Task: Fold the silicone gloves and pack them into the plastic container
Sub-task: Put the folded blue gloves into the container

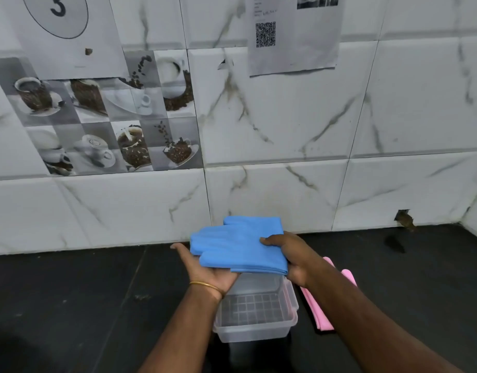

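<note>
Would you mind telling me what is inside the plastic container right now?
The plastic container shows only its gridded floor; no glove lies there. Its far end is covered by the blue gloves held above it.

Bare forearms, no sleeves; thin gold bangle (207,286) on L wrist, R wrist plain.

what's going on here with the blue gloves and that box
A person is holding folded blue silicone gloves in the air, just above an open clear plastic container on the dark countertop. The left hand supports them from underneath with an open palm, while the right hand has its grip on their right edge, thumb on top. The container looks empty. Pink silicone gloves lie on the counter to its right, partly hidden by the right arm.
</note>
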Demonstrator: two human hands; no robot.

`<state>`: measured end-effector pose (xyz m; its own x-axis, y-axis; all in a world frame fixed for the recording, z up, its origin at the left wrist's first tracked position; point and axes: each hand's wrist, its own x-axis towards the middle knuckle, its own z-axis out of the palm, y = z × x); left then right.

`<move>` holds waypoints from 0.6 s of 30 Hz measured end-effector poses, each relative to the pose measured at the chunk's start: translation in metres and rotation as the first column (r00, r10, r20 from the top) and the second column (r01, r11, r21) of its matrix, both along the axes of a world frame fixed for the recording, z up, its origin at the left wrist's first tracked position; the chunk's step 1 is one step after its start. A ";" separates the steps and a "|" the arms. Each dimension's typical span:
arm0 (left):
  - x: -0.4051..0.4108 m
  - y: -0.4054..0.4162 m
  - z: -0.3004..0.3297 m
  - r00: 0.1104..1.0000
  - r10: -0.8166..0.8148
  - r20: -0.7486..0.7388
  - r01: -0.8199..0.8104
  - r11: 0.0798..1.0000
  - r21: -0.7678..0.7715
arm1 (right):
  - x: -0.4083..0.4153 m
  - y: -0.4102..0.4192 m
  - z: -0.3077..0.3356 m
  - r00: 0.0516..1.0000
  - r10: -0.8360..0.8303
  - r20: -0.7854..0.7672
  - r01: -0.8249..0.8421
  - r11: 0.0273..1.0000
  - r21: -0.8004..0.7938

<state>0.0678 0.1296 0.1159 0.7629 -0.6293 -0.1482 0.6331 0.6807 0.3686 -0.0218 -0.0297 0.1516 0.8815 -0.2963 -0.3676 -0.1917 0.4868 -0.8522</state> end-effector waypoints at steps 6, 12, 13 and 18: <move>-0.001 0.021 -0.026 0.988 -0.145 -0.060 0.149 0.987 0.053 | -0.011 -0.003 -0.023 0.997 0.006 -0.075 -0.016 0.991 -0.130; -0.014 0.030 -0.049 0.971 -0.221 -0.089 0.229 0.968 0.099 | -0.020 0.006 -0.050 0.956 -0.043 -0.289 -0.102 0.877 -0.469; -0.016 0.031 -0.049 0.967 -0.237 -0.090 0.246 0.963 0.109 | -0.022 0.006 -0.054 0.947 -0.052 -0.318 -0.143 0.817 -0.559; -0.026 0.030 -0.054 0.940 -0.325 -0.102 0.337 0.930 0.145 | -0.033 0.004 -0.066 0.928 -0.081 -0.364 -0.296 0.432 -0.852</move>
<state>0.0415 0.1595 0.0620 0.4983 -0.8079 -0.3145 0.8422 0.3650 0.3968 -0.0549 -0.0258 0.0858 0.8224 -0.5299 -0.2068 -0.5151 -0.5394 -0.6662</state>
